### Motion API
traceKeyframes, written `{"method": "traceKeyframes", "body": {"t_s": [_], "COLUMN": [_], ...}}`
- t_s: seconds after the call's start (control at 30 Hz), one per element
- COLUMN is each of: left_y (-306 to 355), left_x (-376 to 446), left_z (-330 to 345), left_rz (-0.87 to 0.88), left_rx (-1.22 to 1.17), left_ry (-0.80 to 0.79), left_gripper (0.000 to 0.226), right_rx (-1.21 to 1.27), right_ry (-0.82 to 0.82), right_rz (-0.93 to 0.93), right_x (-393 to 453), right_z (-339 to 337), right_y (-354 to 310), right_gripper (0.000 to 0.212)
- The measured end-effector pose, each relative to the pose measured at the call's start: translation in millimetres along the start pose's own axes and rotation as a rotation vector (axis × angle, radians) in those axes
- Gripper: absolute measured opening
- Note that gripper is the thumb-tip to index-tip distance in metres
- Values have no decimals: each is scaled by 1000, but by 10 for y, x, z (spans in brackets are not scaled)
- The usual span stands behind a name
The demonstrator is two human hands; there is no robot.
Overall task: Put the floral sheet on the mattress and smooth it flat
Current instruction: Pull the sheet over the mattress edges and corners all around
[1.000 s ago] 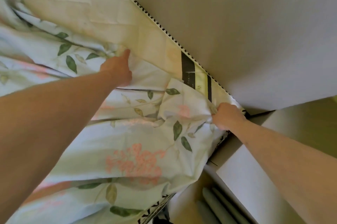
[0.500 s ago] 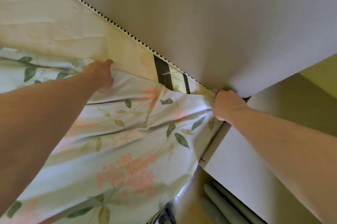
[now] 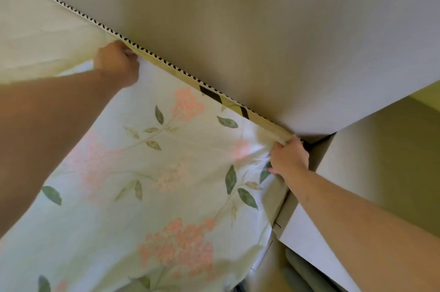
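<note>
Head view: a grey wall (image 3: 262, 30) runs along the mattress (image 3: 35, 37) from 10 to 4 o'clock. One floral sheet (image 3: 154, 172) covers the mattress's near part. Two hands: left hand (image 3: 116, 63), at 10 o'clock, grip closed on the sheet's edge; right hand (image 3: 289, 158), at 4 o'clock, fingers curled, pinching its corner at the mattress corner.

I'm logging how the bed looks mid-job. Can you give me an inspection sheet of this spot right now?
Surface: mattress, bare cream top at upper left, black-and-white piping along its far edge.
Job's things: floral sheet covers the near part up to the corner, mostly flat.
Clutter: nothing seen.
Hands: left hand grips the sheet's edge by the piping; right hand grips it at the corner.
Cables: nothing seen.
Surroundings: wall behind the mattress; white panel at right.
</note>
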State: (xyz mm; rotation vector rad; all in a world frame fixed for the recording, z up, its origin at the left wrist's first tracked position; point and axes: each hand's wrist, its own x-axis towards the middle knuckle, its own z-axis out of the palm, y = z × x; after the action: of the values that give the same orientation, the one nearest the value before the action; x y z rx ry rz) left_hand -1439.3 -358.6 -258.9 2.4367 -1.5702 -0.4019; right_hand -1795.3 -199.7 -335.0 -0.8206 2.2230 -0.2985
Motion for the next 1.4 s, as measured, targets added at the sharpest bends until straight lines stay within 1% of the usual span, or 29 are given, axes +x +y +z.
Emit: {"method": "traceKeyframes", "body": {"t_s": [0.07,0.1,0.13,0.2,0.27,0.33,0.4,0.47,0.53,0.57,0.63,0.7,0.73,0.8,0.87,0.9,0.97,1.0,1.03,1.07,1.1,1.17,1.23,1.27,1.33,1.4], "left_y": [52,98,97,63,-18,-103,-136,-120,-70,-67,-77,-109,-119,-140,-152,-155,-148,-179,-209,-230,-275,-430,-682,-758,-1174,-1633], "left_x": [63,81,68,58,7,14,19,43,111,153,218,210,173,72,55,56,101,189,263,321,369,476,466,371,288,302], "left_z": [15,57,114,272,402,521,584,610,584,577,604,695,759,888,930,944,892,812,732,662,610,487,375,388,335,237], "left_rz": [-10,-6,-4,16,34,62,79,94,92,91,138,174,197,248,260,262,223,167,112,68,43,23,3,6,-6,53], "left_rx": [10,15,18,41,116,188,182,132,39,-7,-19,77,132,168,159,155,70,-45,-190,-333,-435,-561,-579,-545,-474,-400], "left_ry": [-55,-96,-154,-304,-420,-441,-391,-316,-268,-276,-368,-477,-508,-510,-496,-507,-552,-572,-591,-605,-587,-500,-374,-353,-284,-181], "left_gripper": [28,31,37,60,86,98,100,101,106,108,117,133,141,149,147,143,129,115,97,77,62,47,37,35,32,31], "right_rx": [200,271,303,317,216,81,-3,-37,6,45,87,25,-12,-36,13,46,78,67,27,-35,-85,-156,-250,-303,-410,-447], "right_ry": [38,72,111,165,160,132,129,157,190,196,177,147,143,158,187,176,81,25,-19,-57,-85,-117,-123,-98,-31,70], "right_rz": [97,108,74,-73,-246,-352,-398,-437,-452,-462,-512,-569,-566,-520,-552,-622,-801,-863,-891,-892,-888,-908,-911,-889,-909,-926], "right_x": [-49,-52,-74,-114,-136,-127,-102,-57,-39,-49,-96,-127,-132,-179,-280,-354,-515,-581,-627,-646,-647,-571,-478,-388,-323,-314], "right_z": [59,73,86,125,160,189,220,233,239,254,307,413,468,559,661,720,895,1027,1165,1294,1423,1716,2013,2043,2241,2350], "right_y": [6,2,0,6,44,101,143,161,138,114,78,90,115,126,-37,-148,-437,-640,-830,-1002,-1170,-1558,-1815,-1784,-1751,-1679], "right_gripper": [31,33,33,32,37,49,56,55,51,49,45,40,39,43,54,58,62,64,65,67,68,68,66,67,70,71]}}
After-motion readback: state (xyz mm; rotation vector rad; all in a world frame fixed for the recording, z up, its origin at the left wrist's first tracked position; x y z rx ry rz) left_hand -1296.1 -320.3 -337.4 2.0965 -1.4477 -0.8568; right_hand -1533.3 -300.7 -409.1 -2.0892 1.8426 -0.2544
